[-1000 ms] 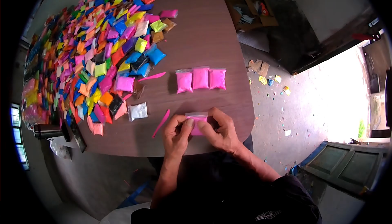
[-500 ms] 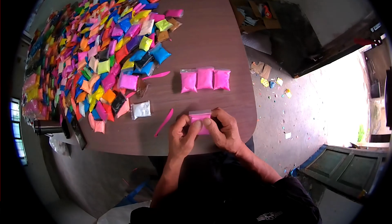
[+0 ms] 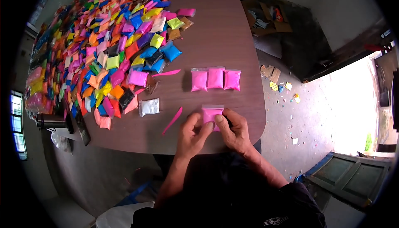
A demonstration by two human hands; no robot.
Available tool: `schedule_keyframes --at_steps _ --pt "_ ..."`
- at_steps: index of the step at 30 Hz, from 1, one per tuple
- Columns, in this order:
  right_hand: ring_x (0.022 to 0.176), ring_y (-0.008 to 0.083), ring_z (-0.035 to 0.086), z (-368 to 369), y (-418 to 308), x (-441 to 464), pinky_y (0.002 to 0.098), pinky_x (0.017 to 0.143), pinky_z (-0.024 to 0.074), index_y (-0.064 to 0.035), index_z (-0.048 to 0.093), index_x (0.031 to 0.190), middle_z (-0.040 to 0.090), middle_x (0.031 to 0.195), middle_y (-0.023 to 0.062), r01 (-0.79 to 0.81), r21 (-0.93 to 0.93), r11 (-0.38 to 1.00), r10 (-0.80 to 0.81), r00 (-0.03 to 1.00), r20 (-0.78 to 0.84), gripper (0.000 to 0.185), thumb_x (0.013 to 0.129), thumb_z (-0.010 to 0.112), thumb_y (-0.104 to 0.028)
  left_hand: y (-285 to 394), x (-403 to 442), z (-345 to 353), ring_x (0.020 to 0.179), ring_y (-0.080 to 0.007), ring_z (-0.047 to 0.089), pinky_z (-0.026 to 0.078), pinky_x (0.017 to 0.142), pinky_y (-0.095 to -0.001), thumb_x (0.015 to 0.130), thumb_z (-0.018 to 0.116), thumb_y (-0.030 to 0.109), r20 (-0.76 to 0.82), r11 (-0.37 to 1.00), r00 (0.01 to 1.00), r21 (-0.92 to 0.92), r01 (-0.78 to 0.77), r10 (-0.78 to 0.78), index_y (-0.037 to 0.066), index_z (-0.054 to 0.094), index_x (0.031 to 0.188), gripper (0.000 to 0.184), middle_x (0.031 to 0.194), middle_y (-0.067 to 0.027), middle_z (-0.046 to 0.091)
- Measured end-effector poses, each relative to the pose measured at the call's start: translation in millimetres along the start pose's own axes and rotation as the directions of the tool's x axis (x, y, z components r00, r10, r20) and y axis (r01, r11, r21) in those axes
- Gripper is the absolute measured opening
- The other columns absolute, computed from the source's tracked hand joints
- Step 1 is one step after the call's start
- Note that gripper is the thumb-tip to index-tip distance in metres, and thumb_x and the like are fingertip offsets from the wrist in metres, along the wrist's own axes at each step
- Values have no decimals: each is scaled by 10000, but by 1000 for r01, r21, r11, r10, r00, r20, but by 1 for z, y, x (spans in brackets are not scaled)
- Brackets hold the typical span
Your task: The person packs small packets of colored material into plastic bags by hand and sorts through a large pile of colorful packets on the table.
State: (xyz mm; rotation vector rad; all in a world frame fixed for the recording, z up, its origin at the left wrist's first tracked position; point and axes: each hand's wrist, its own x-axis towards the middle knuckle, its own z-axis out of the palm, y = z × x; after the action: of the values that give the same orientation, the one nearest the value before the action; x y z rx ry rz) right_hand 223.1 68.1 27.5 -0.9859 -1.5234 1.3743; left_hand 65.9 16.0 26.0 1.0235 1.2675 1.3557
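Observation:
Between my hands, near the table's front edge, is a pink packet (image 3: 213,114) with a clear strip along its top. My left hand (image 3: 193,134) grips its left side, thumb on its front. On the right side, my right hand (image 3: 235,130) pinches it, its thumb close to the other one. Behind them three pink packets (image 3: 215,78) lie side by side in a row. One pink plastic knife (image 3: 172,120) lies left of my left hand, and another (image 3: 166,73) is farther back. A white packet (image 3: 149,107) rests to the left.
A large heap of coloured packets (image 3: 112,62) covers the table's left side. A dark cylinder (image 3: 54,121) and a dark flat object (image 3: 82,130) sit at the left front edge. An open cardboard box (image 3: 274,18) stands beyond the table; scraps litter the floor at right.
The view has shifted, so the table's contents appear farther right. My thumbs have moved lower on the pink packet, and more of its top and front now shows.

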Motion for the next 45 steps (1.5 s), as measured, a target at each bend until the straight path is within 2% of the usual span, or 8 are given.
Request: schedule_keyframes --at_steps 7,13,22,24,30,37,39,45 --pt "803 109 612 -1 -2 -1 278 714 508 48 679 1116 675 873 67 1 23 1000 -1 1000 23 240 1031 668 -177 -4 -2 0 755 -32 564 442 662 -220 961 712 102 -14 999 999 35 -37 38 -10 658 1081 173 837 5 676" --pt "789 52 553 1 -2 -3 222 703 459 24 692 1165 657 918 -29 -94 248 964 111 992 -59 282 1044 660 -229 -3 -5 3 768 -48 596 473 682 -234 954 727 118 -32 996 999 86 -16 19 -6 680 1085 187 851 -11 703" --pt "793 22 497 0 0 -2 199 679 418 8 663 1013 599 873 -44 -87 250 964 99 994 -37 138 1016 678 -129 8 -14 2 751 -42 584 471 678 -226 966 721 134 -25 984 1000 177 8 -3 0 685 1037 156 833 5 699" --pt "760 26 469 -1 -2 -2 201 657 394 2 653 976 564 840 -55 -76 267 961 83 996 -14 131 1002 694 -120 23 -13 10 724 -34 550 444 644 -229 970 717 136 -35 999 999 12 36 -36 5 678 1008 141 793 23 665" --pt "718 41 426 1 7 -4 219 624 358 -6 648 937 508 795 -58 31 139 990 -33 999 13 119 986 698 -102 1 -14 4 702 -27 495 397 614 -229 989 691 125 -76 999 997 -28 -15 13 4 668 974 125 769 44 600" --pt "713 40 431 -2 10 -7 230 615 365 -3 644 932 513 789 -46 -15 158 987 11 999 30 126 987 694 -104 8 -17 10 694 -22 495 397 605 -224 992 688 118 -107 994 990 70 -85 92 11 657 938 123 765 45 598" --pt "832 56 507 -4 15 -6 232 741 431 14 664 1040 605 900 -31 3 107 994 -12 997 79 136 1031 658 -122 16 -17 13 685 -22 491 397 594 -225 990 697 124 -132 1000 991 -10 7 -8 16 646 903 147 753 47 590" --pt "836 85 544 -4 3 -5 244 754 446 26 671 1010 629 895 16 46 85 995 -54 994 96 113 1004 682 -86 9 -17 10 662 -25 475 381 575 -222 989 696 115 -135 996 990 -80 31 -41 27 609 851 185 719 57 549"
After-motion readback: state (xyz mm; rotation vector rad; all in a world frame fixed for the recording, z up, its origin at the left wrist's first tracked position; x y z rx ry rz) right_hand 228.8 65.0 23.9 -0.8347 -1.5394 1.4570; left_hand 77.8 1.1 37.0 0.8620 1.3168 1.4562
